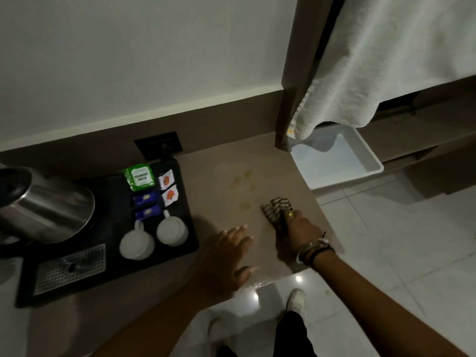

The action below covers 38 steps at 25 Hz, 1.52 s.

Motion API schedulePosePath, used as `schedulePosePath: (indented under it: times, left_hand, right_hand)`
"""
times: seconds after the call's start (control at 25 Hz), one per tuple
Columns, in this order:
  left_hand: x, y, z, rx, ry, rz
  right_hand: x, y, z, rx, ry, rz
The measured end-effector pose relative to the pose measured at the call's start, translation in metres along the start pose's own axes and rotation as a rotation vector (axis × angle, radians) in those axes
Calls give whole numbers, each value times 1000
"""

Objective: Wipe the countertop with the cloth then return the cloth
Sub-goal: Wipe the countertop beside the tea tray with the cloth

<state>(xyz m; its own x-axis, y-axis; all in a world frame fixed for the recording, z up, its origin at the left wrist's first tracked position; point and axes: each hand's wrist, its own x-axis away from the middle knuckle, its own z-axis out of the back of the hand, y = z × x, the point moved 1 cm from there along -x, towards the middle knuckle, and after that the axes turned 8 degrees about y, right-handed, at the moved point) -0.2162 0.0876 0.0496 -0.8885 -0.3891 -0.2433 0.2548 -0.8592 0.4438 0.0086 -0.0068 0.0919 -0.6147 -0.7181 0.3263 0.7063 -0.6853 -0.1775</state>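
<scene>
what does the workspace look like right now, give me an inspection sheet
surface: brown countertop, yellowish spots near its middle
job's things: striped cloth lying on the countertop beside the spots
clutter: black tray with steel kettle, two upturned white cups, tea sachets
grippers: right hand gripping the cloth; left hand flat on the countertop, empty
cables: nothing seen; black wall socket behind the tray
surroundings: white towel hanging above a white bin, tiled floor
</scene>
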Motion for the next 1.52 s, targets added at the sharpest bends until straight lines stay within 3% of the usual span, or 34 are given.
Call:
schedulePosePath:
  times: [0.08, 0.24, 0.4, 0.6, 0.72, 0.84, 0.96, 1.04, 1.12, 1.2, 1.32, 1.44, 1.52]
  left_hand:
    - [27, -27, 12, -102, -93, -57]
    - [53, -52, 2, -112, -157, -89]
    - [58, -63, -18, -56, -111, -76]
    - [60, -66, -23, -71, -126, -80]
    - [57, -67, -19, -72, -142, -76]
    - [59, -66, -21, -127, -187, -92]
    - [59, -64, -21, -155, -203, -97]
    - [58, -63, -20, -144, -184, -93]
    - [55, -62, -18, -130, -187, -106]
    - [55, -62, -17, -132, -192, -111]
    - [55, -63, -18, -148, -199, -121]
    - [59, -67, -23, -179, -216, -139]
    - [59, -67, -25, -176, -230, -138]
  right_hand:
    - [26, -18, -27, -6, 10, -5]
    - [12, -1, -27, -16, 363, 34]
    - [-19, -7, -51, 122, 110, 229]
    - [-8, -11, -86, 189, 205, 346]
    - [18, 6, -95, 128, 221, 301]
    - [15, 31, -86, 42, 253, 131]
    - [-35, 30, -64, -88, 298, -52]
    - [-84, 1, -49, -108, 327, -80]
    - [-104, -42, -48, -49, 318, 53]
    - [-73, -68, -69, 64, 269, 297]
    - [-3, -31, -94, 144, 177, 498]
    - [-25, 32, -68, 103, 226, 285]
    - [-80, 34, -43, 39, 294, 104]
